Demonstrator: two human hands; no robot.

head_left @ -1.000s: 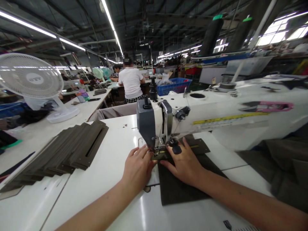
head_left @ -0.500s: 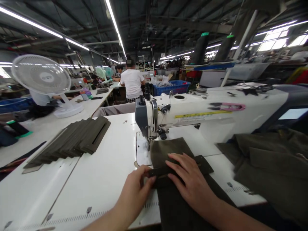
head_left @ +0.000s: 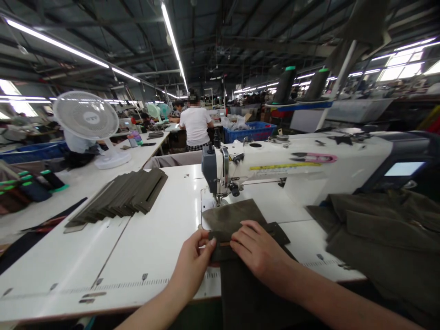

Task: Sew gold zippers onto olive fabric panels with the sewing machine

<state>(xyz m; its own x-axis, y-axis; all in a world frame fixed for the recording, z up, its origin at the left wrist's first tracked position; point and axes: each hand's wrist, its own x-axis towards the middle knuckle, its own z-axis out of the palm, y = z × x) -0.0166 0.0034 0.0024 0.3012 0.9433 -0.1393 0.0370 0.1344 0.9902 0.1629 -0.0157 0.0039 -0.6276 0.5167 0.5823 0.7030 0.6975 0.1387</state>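
Two hands on a dark cloth

Both hands rest on one dark green cloth [head_left: 231, 215] at the front edge of the white counter [head_left: 144, 256]. The left hand [head_left: 193, 263] pinches the left end of a dark strip [head_left: 275, 229] that lies across the cloth. Its thumb is on top and its fingers are curled under the edge. The right hand [head_left: 256, 250] lies flat and open on the strip, pressing it down with its fingers spread. It grips nothing. The two hands are just beside each other.

The cloth runs from the sewing machine [head_left: 275, 167] toward the person and hangs over the counter edge. Its far end lies just in front of the needle part of the machine. Pink snips [head_left: 314, 157] lie on top of the machine.

To the right sits a big heap of the same dark cloth [head_left: 378, 229]. To the left, well apart from the hands, lies a fanned stack of dark pieces [head_left: 123, 197]. Farther left stands a white fan [head_left: 86, 118] on the next counter. Far back, a person in a white shirt [head_left: 195, 124] sits facing away, near a blue basket [head_left: 250, 130].
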